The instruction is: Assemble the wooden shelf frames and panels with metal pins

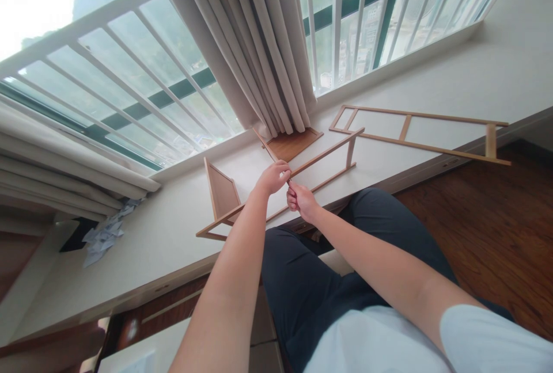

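A ladder-like wooden frame (322, 156) lies along the white ledge in front of me, tilted up on its side. A panel (222, 189) stands up near its left end, and a browner panel (296, 144) sits behind its middle, by the curtain. My left hand (273, 177) has its fingers bent over the frame's upper rail, thumb and forefinger pinched together. Just right of it and lower, my right hand (301, 200) is closed, its fingertips at the same rail. Whatever small thing the right fingers hold is too small to make out.
A second ladder-like wooden frame (406, 128) lies flat on the ledge (453, 82) to the right. Grey curtains (259, 45) hang down to the ledge before barred windows. Crumpled paper (103, 238) lies at the left. My legs (298, 281) are close below the ledge's edge.
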Demonstrator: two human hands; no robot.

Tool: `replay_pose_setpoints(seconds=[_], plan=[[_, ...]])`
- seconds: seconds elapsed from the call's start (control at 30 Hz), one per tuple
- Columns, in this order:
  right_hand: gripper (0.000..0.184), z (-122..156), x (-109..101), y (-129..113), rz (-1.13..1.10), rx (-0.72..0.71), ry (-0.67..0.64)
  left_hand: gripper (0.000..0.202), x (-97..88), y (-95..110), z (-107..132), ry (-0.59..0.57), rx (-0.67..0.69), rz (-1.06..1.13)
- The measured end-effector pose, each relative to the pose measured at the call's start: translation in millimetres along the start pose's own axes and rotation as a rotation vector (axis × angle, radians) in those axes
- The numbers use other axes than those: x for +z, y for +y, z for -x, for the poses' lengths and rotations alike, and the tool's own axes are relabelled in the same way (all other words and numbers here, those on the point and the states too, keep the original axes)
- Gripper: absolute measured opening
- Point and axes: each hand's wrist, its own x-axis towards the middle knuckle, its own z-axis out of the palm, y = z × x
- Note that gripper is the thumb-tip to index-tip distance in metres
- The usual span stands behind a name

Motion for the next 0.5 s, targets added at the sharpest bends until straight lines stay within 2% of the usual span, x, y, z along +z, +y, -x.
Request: replay_pose_setpoints(seconds=[0.5], plan=[[0.046,-8.6,-4.9,3.8,0.120,-0.088,0.043,0.028,1.0,-0.9,0.2,0.000,-0.003,-0.005]])
